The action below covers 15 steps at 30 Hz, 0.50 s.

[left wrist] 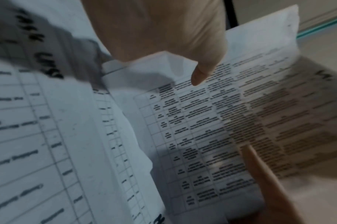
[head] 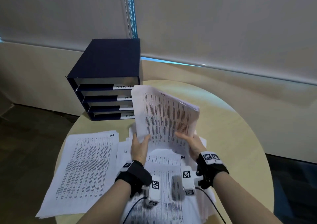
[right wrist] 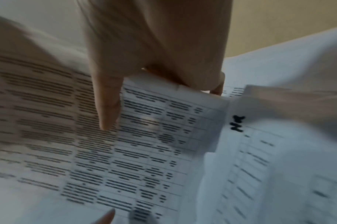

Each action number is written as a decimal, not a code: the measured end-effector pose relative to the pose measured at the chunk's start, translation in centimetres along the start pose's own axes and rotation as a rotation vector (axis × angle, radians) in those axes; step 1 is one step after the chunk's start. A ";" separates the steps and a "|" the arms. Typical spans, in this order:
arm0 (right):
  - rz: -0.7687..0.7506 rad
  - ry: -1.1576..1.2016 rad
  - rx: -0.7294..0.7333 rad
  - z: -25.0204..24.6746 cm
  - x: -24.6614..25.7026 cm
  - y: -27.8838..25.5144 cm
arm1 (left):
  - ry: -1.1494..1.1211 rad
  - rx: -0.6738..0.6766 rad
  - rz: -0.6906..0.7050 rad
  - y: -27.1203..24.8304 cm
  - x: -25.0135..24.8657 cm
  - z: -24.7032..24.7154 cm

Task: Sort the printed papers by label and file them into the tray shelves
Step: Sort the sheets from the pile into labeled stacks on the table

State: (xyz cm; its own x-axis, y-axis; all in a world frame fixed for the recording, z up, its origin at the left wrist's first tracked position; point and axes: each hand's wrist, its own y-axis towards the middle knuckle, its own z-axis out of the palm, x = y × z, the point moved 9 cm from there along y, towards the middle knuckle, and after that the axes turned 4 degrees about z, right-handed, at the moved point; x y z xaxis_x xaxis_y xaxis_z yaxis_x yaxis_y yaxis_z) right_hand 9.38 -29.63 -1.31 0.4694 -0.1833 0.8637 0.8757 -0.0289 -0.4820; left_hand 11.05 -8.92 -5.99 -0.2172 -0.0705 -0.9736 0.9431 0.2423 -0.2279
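Observation:
Both hands hold up a thin bundle of printed papers [head: 164, 115] above the table, tilted toward the tray shelves. My left hand [head: 139, 145] pinches its lower left corner, thumb on the front [left wrist: 199, 75]. My right hand [head: 192, 143] grips the lower right edge, thumb [right wrist: 108, 109] lying on the printed side. The same bundle fills the wrist views [left wrist: 230, 121] [right wrist: 125, 151]. The dark blue tray shelves [head: 106, 79] stand at the back left, with white labels such as "TASK LIST". A sheet marked "HR" [head: 171, 163] tops the pile under my wrists.
A second stack marked "HR" [head: 85, 169] lies at the left of the round wooden table [head: 231, 138], overhanging its front left edge. More loose sheets spread beneath my forearms. A pale wall and window blind stand behind the table.

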 end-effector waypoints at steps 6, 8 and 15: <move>0.058 -0.090 -0.114 -1.1 -3.7 1.6 | 0.144 0.047 -0.019 1.7 1.6 0.5; 0.053 -0.134 -0.239 -2.9 -3.7 2.0 | 0.209 0.117 0.012 1.8 0.4 1.3; 0.027 -0.232 -0.358 -7.5 0.2 6.8 | 0.517 0.240 0.249 2.0 -2.7 0.8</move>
State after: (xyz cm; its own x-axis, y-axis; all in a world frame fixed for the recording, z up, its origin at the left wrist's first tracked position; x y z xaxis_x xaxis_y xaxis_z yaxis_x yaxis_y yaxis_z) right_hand 14.62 -37.23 -5.54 0.5402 0.0364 0.8408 0.7875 -0.3743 -0.4897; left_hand 13.75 -8.97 -3.77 -0.0208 0.4521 -0.8917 0.9984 -0.0376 -0.0424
